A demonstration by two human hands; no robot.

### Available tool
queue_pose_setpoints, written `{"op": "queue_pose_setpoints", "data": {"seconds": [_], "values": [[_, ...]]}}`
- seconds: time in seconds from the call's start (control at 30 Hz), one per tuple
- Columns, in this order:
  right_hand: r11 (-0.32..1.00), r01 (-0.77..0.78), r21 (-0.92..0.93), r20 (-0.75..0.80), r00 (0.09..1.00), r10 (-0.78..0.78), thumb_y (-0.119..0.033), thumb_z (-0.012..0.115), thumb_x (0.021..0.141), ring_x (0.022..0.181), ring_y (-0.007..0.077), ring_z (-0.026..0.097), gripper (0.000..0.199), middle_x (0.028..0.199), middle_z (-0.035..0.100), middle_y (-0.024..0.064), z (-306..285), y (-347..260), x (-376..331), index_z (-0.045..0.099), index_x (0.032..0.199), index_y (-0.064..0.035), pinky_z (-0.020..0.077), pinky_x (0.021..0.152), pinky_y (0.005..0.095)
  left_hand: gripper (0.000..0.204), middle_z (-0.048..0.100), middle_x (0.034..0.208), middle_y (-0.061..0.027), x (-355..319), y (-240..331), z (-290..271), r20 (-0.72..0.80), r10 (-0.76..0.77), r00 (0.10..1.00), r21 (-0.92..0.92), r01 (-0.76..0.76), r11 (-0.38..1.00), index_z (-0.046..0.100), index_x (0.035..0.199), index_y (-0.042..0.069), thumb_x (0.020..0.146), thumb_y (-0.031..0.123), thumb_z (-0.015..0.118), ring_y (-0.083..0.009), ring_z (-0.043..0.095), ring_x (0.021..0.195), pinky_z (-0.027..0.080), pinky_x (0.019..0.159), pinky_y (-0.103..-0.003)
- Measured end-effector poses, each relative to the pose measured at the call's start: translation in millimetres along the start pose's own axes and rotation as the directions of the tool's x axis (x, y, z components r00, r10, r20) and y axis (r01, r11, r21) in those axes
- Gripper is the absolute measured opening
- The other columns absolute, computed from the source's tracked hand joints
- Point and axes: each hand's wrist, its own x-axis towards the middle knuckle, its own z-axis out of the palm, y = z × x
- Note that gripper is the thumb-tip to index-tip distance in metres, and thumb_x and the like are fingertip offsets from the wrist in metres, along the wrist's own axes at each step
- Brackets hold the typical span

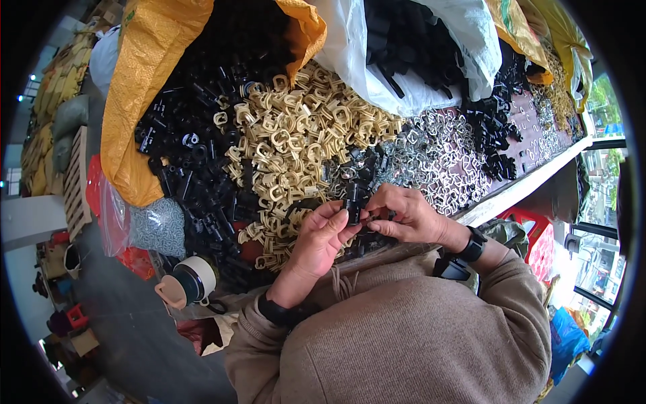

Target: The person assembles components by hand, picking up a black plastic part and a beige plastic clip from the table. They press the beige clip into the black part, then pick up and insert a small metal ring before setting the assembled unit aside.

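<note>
My left hand (pixel 316 242) and my right hand (pixel 404 215) meet just above the near edge of the table (pixel 518 190). Between their fingertips they pinch a small black plastic part (pixel 353 210), thumbs and forefingers closed on it from both sides. Right behind the hands lies a big heap of beige plastic clips (pixel 296 141). Black plastic parts (pixel 195 155) spill from a yellow woven sack (pixel 145 94) to the left. A spread of shiny metal rings (pixel 437 151) lies beyond my right hand. Both wrists wear dark bands.
A white plastic bag (pixel 404 74) holding black pieces sits at the back. More black parts (pixel 494 128) and metal rings lie further right. A clear bag of small grey pieces (pixel 158 225) and a capped bottle (pixel 192 279) rest at the left. A red stool (pixel 535 229) stands under the table.
</note>
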Motion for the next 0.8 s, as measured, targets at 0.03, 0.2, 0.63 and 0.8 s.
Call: {"op": "queue_pose_setpoints", "data": {"seconds": [0.03,0.2,0.63,0.8], "values": [[1.0,0.0,0.0,0.0,1.0,0.0,-0.014,0.061,0.074,0.068,0.0169,0.054,0.019,0.081,0.056,0.0067,-0.5,0.1,-0.3,0.053,0.086,-0.0021,0.0443,0.06,0.0263,0.019,0.056,0.095,-0.0124,-0.4,-0.2,0.0,-0.001,-0.002,1.0,-0.004,0.002,1.0,0.048,0.1,0.0,0.083,0.009,0.047,-0.0189,0.055,0.09,0.045,0.08,-0.028],[1.0,-0.009,0.013,-0.001,1.0,0.009,-0.016,0.062,0.073,0.065,0.0184,0.053,0.02,0.078,0.054,0.0063,-0.8,1.5,-0.9,0.053,0.086,-0.0031,0.044,0.058,0.0277,0.02,0.056,0.095,-0.0111,-1.3,0.0,0.9,-0.009,-0.014,1.0,-0.002,0.014,1.0,0.049,0.101,0.0,0.084,0.009,0.046,-0.0176,0.055,0.089,0.046,0.079,-0.028],[0.736,0.391,-0.553,0.156,0.916,-0.37,-0.008,0.06,0.068,0.061,0.0199,0.05,0.017,0.073,0.048,0.0051,2.7,7.9,-2.0,0.05,0.082,-0.0027,0.0413,0.054,0.0304,0.019,0.057,0.093,-0.0098,-0.3,-1.6,-2.4,-0.046,-0.052,0.998,-0.047,0.05,0.998,0.05,0.099,0.0,0.083,0.01,0.049,-0.0162,0.056,0.086,0.047,0.075,-0.025],[0.919,0.201,-0.338,-0.032,0.974,-0.225,-0.006,0.059,0.071,0.062,0.0216,0.051,0.013,0.071,0.048,0.0071,-1.4,11.2,-4.1,0.049,0.079,-0.0024,0.0415,0.054,0.0313,0.021,0.057,0.093,-0.0125,-0.2,-0.9,-3.0,-0.081,-0.074,0.994,0.006,0.075,0.997,0.049,0.1,-0.001,0.083,0.01,0.048,-0.0207,0.056,0.086,0.048,0.074,-0.025]]}}
